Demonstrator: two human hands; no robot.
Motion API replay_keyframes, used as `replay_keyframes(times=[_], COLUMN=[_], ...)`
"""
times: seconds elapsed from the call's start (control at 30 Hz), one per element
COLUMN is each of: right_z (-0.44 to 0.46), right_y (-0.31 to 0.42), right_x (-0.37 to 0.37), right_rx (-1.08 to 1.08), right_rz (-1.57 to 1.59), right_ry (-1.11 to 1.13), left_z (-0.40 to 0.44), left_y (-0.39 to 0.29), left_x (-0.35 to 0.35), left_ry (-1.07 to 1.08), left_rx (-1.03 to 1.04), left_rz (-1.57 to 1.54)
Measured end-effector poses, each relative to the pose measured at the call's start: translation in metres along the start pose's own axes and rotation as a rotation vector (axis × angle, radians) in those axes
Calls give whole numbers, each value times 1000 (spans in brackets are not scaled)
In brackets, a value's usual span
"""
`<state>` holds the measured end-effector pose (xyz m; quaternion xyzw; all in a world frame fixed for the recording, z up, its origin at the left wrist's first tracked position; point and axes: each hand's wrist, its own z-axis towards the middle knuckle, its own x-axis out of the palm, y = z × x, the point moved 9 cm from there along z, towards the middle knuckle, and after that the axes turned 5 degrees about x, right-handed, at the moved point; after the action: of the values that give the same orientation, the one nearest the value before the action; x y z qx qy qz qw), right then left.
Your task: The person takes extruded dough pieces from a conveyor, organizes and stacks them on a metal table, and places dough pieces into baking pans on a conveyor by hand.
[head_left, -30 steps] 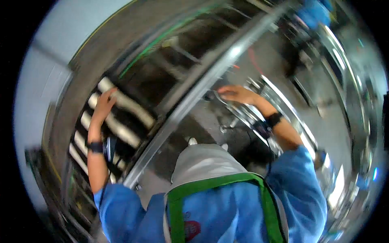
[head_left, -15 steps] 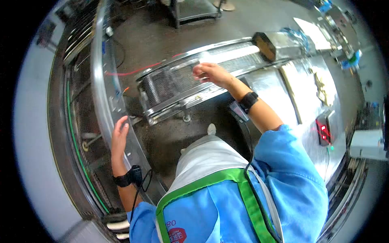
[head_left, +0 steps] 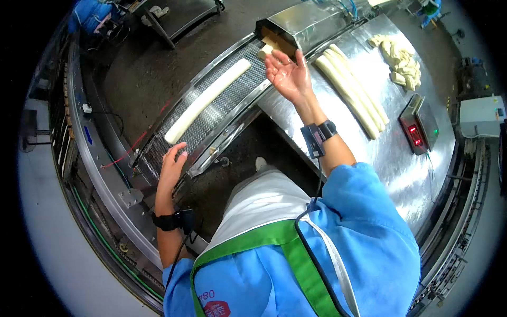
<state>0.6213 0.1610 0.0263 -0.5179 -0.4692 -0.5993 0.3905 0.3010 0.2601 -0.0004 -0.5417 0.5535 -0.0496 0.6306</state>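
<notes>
A long white dough roll [head_left: 208, 100] lies lengthwise on the mesh conveyor belt [head_left: 240, 82]. Just below its near end is my left hand [head_left: 170, 168], fingers loosely curved and apart, holding nothing; whether a fingertip touches the roll I cannot tell. My right hand [head_left: 291, 79] is held palm up by the outlet of the metal machine [head_left: 311, 24], fingers spread and bare. Beside its fingertips, a second piece of dough [head_left: 265, 51] shows at the outlet.
Several long dough strips [head_left: 351, 90] lie on the steel table [head_left: 369, 164] to the right, with a heap of dough pieces [head_left: 404, 63] behind them. A scale with red digits [head_left: 414, 127] stands there too. A curved metal rail [head_left: 100, 174] runs along the left.
My view has shifted, so the table and conveyor appear further left. The right hand has turned palm up and moved toward the machine outlet; the left hand is now beside the roll's near end.
</notes>
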Motion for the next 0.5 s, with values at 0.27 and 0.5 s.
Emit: replay_keyframes(times=[0.27, 0.5], right_z=[-21, -7], right_y=[-56, 13], right_x=[87, 122], right_rx=[-136, -211], right_rz=[223, 190], right_ry=[349, 384], left_z=[-9, 27], left_y=[87, 106], left_x=[-31, -37], left_ry=[-331, -173], left_rx=[77, -188], left_rz=[462, 604])
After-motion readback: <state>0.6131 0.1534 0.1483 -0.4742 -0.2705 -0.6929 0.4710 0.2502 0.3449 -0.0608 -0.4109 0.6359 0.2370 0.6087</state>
